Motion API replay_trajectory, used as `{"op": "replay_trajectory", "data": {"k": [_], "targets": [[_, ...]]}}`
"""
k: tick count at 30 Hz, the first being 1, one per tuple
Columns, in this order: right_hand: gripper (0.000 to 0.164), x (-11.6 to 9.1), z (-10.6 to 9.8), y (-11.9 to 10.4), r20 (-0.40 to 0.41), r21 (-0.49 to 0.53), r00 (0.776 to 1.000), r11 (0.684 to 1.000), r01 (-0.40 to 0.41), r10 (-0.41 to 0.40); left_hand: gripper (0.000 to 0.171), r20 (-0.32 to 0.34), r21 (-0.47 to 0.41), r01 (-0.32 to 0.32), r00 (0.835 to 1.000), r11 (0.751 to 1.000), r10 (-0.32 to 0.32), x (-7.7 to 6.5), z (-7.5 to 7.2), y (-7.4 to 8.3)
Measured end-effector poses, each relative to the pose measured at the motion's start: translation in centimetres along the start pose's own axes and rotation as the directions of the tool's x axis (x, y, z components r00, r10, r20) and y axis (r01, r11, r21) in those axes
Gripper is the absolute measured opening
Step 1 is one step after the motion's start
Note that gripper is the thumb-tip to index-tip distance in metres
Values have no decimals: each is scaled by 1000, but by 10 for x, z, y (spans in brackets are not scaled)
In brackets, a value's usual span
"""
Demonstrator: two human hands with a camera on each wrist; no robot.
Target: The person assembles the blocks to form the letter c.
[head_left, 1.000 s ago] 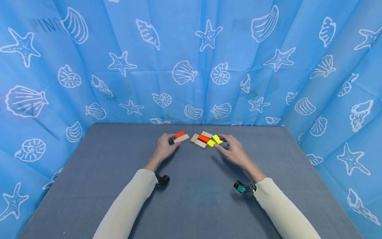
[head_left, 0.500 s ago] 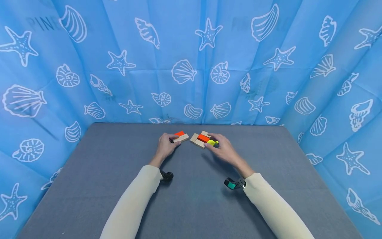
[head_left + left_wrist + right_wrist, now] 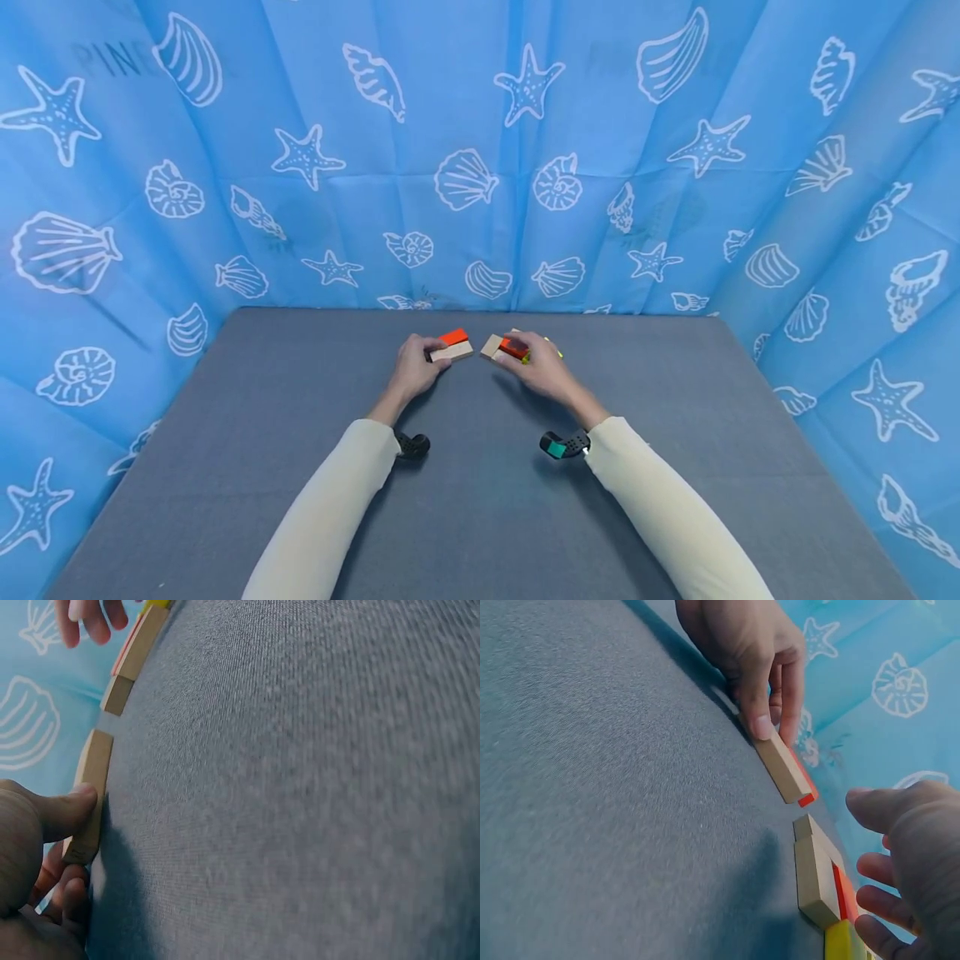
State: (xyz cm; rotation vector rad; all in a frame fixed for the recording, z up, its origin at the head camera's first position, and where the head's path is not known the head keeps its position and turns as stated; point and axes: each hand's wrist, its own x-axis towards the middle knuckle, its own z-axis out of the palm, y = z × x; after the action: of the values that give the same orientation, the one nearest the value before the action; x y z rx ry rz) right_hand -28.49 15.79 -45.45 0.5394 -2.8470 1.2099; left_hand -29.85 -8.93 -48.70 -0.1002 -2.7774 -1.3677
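Observation:
My left hand [image 3: 414,365] grips the near end of a pair of wooden blocks lying side by side: a plain block [image 3: 453,352] in front and a red block [image 3: 453,337] behind. The thumb presses the plain block's side, as the left wrist view shows. Across a small gap, my right hand [image 3: 546,365] hovers over a flat cluster of blocks, fingers spread and loosely bent, with nothing between them. That cluster has a plain end block [image 3: 491,346], a longer plain block [image 3: 814,881], a red block [image 3: 845,892] and yellow blocks [image 3: 838,943], partly hidden by the hand.
A grey cloth-covered table [image 3: 480,500] spreads below both arms. Blue curtain [image 3: 420,150] with white shell and starfish prints stands right behind the table's far edge and along both sides.
My right hand has moved left across the cluster, from the yellow blocks at its right end to over the red and plain ones. My left hand stays at its pair.

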Motion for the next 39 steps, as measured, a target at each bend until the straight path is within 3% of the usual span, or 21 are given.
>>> {"op": "replay_trajectory", "data": {"k": [6,10,23,39], "targets": [[48,13,9,-2,-14,16,998,998,63,-62,26,26,-28,-53,998,998,54,-3,-11,-9],[48,22,14,-3,-10,18,998,998,60,-60,25,34,-60,-66,997,996,69,-5,-21,-16],[50,48,31,-17,61,-9,998,1000,4,-4,26,33,-97,0,999,995,3,-10,-56,-42],[60,75,52,-26,104,-38,988,993,-110,113,27,70,-87,23,997,996,-17,-11,-64,-49]]}}
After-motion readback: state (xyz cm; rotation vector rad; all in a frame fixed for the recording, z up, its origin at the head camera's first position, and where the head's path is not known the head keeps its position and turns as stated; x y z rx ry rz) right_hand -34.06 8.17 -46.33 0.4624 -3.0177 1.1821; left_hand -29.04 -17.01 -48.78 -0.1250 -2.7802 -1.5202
